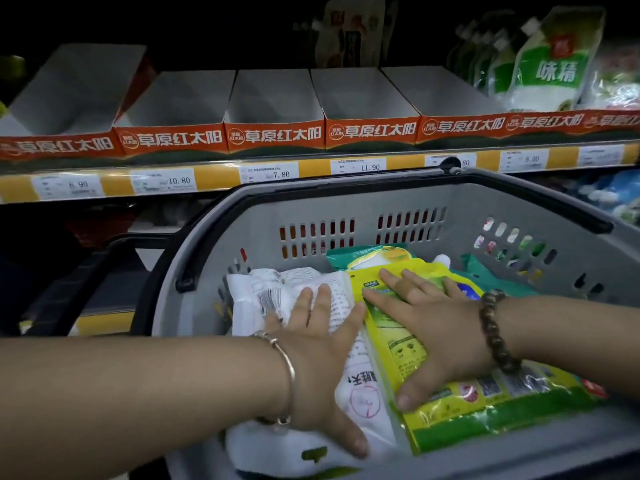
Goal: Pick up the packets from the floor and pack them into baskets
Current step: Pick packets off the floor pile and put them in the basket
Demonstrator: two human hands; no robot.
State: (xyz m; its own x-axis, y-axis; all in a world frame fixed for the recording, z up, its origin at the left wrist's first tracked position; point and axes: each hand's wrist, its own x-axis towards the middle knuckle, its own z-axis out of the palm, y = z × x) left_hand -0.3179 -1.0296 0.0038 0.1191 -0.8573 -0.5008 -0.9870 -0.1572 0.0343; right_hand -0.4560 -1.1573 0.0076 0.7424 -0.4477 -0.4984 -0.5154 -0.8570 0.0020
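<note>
Head view: both hands lie flat with fingers spread and straight, gripping nothing. The left hand [322, 355] presses on a white packet [263, 292], and the right hand [440, 334] presses on a yellow-green packet [485, 410] just beside it. Both packets are already inside the grey basket [346, 216], atop other pouches. The flat palms are probably there to settle the load and make room for more. The white packet carries a barcode and fine print too small to read. Behind, the orange shelf trays [277, 136] read 草原红太阳, and the price tags [270, 173] show 6.90, 10.80, 7.80 and 11.90. A green-and-white pouch [550, 64] on the shelf reads 味精.
</note>
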